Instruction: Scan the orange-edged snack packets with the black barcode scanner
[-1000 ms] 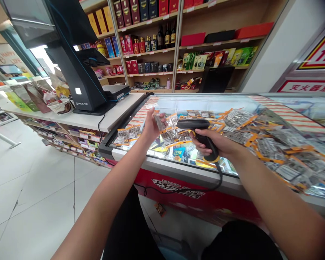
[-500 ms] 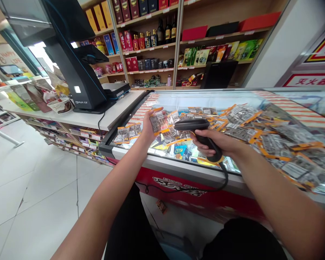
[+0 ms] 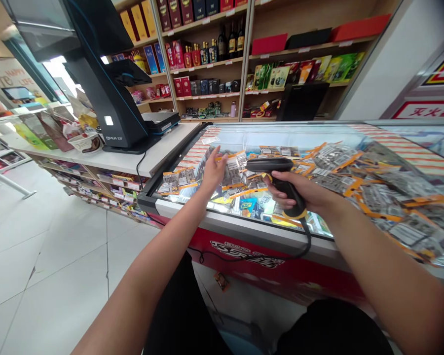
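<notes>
My right hand [image 3: 288, 190] is wrapped round the handle of a black barcode scanner [image 3: 269, 164], whose head points left over the freezer's glass top. A cord hangs from the bottom of its grip. My left hand [image 3: 214, 170] is just left of the scanner, thumb and fingers apart, above clear snack packets with orange edges. Nearest to it is a packet [image 3: 232, 171], partly hidden by the fingers. More packets [image 3: 377, 197] lie in a loose heap to the right, and a few [image 3: 177, 180] lie to the left.
A chest freezer [image 3: 244, 224] with a glass top stands before me. On the left, a counter [image 3: 133, 160] bears a point-of-sale terminal [image 3: 113, 98] and a paper bowl [image 3: 86, 142]. One packet [image 3: 221, 281] lies on the floor. Stocked shelves [image 3: 207, 66] stand behind.
My left hand has let go of the packet it held up and has opened, moving slightly right. The scanner, still in my right hand, has shifted a little to the right in view.
</notes>
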Action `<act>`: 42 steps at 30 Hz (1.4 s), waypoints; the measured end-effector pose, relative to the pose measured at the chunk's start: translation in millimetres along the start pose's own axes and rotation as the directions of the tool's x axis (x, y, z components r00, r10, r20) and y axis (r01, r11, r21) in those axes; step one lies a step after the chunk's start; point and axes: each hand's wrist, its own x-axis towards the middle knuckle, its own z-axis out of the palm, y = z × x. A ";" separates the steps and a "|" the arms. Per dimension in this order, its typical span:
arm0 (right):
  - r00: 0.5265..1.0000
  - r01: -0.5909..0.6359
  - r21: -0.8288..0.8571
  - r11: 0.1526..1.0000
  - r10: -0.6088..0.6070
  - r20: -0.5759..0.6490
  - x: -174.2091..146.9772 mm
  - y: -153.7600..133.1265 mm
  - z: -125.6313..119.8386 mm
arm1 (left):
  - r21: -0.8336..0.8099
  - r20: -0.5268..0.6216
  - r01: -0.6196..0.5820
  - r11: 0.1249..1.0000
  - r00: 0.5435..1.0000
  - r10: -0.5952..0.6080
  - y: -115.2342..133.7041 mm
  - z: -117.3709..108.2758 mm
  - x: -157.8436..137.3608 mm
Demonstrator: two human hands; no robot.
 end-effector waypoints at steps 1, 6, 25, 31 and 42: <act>1.000 -0.002 0.006 1.000 0.002 -0.015 0.1 0.0 -0.4 | 0.184 -0.026 -0.100 0.978 0.994 0.106 -1.7 0.5 -1.0; 0.998 -0.020 0.016 1.000 0.021 -0.062 -2.1 -1.5 1.8 | 0.726 0.052 -0.261 0.636 0.943 0.328 6.6 -1.7 -21.2; 0.995 -0.048 -0.005 0.999 0.047 -0.090 -5.0 -6.5 10.7 | 0.915 -0.158 0.083 0.394 0.974 0.162 26.4 -148.2 -52.9; 0.995 0.093 -0.003 0.996 -0.093 -0.042 -0.5 -2.1 5.7 | 0.611 -0.135 -0.165 0.774 0.942 0.307 12.2 -77.8 -35.2; 0.982 0.156 0.052 0.986 -0.160 0.101 5.7 5.4 2.4 | 0.409 -0.071 -0.203 0.890 0.965 0.253 -4.2 11.8 -31.2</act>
